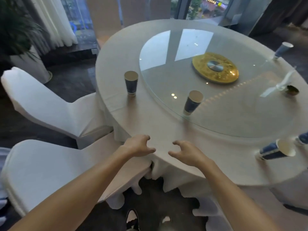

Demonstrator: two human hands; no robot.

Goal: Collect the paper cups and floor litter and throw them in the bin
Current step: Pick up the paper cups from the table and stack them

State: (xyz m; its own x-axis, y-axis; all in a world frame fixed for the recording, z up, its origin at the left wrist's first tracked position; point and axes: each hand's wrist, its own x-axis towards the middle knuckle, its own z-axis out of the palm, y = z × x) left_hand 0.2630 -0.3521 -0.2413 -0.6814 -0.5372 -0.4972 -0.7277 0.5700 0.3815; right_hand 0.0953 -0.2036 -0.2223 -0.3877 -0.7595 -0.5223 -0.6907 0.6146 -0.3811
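5 paper cups (131, 84) on table (166, 124), hands (139, 145) empty.

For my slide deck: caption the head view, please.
Both empty hands, left and right, reach over the table toward blue cups.

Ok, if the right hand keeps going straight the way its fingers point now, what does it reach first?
Probably bare tablecloth, then the glass turntable's rim. The right hand points up and left; the upright cup on the glass sits just right of that line, though depth is hard to judge.
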